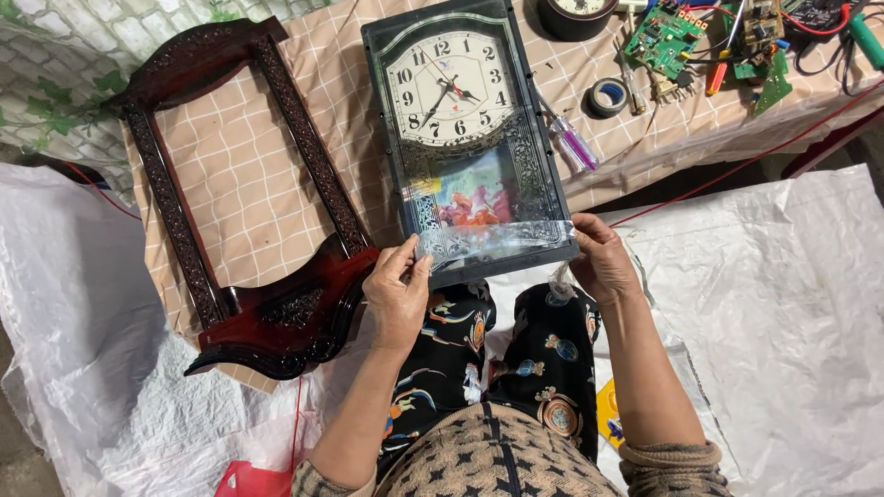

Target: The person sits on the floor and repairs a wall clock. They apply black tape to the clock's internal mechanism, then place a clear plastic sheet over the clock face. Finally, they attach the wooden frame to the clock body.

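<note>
Fingers (410, 253) pinching clear film (493, 241), clock panel (465, 129)

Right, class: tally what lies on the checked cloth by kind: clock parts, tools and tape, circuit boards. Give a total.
Clock parts: 3, namely clock panel held by left hand and right hand, carved wooden frame, round dial
Tools and tape: 3, namely purple screwdriver, orange screwdriver, tape roll
Circuit boards: 2, namely
Total: 8

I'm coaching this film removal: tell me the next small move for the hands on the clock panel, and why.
Probably pull the clear film toward the dial. Left hand and right hand pinch its lifted bottom edge, while the rest looks flat on the clock panel.
</note>
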